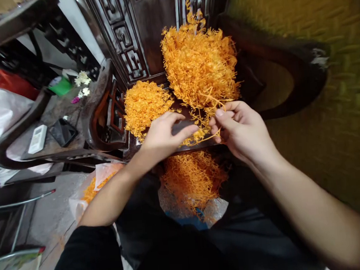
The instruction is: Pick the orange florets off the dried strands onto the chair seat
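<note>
My right hand (244, 128) pinches a thin orange sprig (212, 137) by its stem, with its little branches trailing left over the dark wooden seat. Across from it, my left hand (167, 131) is open, thumb and fingers apart and curved, close to the sprig's tips; I see nothing held in it. Behind the right hand rises a large heap of orange sprigs (201, 63). A smaller orange pile (145, 106) of clipped-looking bits sits just behind my left hand. Below the seat edge, bare-looking orange stems (195, 179) fill a clear plastic bag (216, 210) between my legs.
A carved wooden chair back (154, 34) stands behind the heaps, with a curved armrest (299, 73) at right. On a side table at left lie a white remote-like device (38, 138), a black object (63, 132) and a green container (61, 86). Another bag (75, 206) with orange bits is on the floor.
</note>
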The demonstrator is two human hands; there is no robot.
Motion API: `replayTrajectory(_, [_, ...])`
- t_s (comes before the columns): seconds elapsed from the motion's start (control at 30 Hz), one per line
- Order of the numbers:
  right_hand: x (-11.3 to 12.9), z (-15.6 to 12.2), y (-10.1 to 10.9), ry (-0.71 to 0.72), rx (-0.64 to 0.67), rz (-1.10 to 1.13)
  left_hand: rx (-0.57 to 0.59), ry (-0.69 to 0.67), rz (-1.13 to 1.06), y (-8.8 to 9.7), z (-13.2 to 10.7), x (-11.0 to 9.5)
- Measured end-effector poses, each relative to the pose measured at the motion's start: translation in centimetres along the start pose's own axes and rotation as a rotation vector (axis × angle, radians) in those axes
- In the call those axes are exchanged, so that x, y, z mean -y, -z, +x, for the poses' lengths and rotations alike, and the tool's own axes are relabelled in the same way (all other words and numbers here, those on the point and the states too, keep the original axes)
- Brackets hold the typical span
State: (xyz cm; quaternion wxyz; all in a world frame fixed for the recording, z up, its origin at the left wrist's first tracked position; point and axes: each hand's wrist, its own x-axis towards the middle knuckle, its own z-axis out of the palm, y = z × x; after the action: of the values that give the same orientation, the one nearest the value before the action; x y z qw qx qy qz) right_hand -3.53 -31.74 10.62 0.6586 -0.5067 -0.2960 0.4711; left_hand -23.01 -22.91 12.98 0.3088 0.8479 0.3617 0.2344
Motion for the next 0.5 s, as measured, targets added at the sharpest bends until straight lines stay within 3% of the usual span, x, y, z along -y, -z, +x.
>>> replayTrajectory(0.1, [0.1, -0.3, -0.5, 0.015, -0.013, 0.051, -0.053, -0.177, 0.151, -1.4, -1.2, -2.5])
replayTrajectory(0.2, [0.4, -0.4, -0.5, 0.037, 0.015, 0.059, 0.201, -0.278, 0.041, -1.9, -0.9, -1.9])
replayTrajectory(0.33, [0.9, -0.3, -0.3, 0.093, 0.030, 0.013, 0.473, -0.128, -0.356, -2.7, 0.2, 0.0])
replayTrajectory(0.4, [1.1, -0.3, -0.3, 0.121, 0.022, 0.012, 0.489, -0.072, -0.536, -3.4, 0.6, 0.2])
replayTrajectory(0.5, [1.0, -0.2, -0.4, 0.192, 0.002, 0.006, 0.415, -0.068, -0.656, -4.1, 0.8, -0.4])
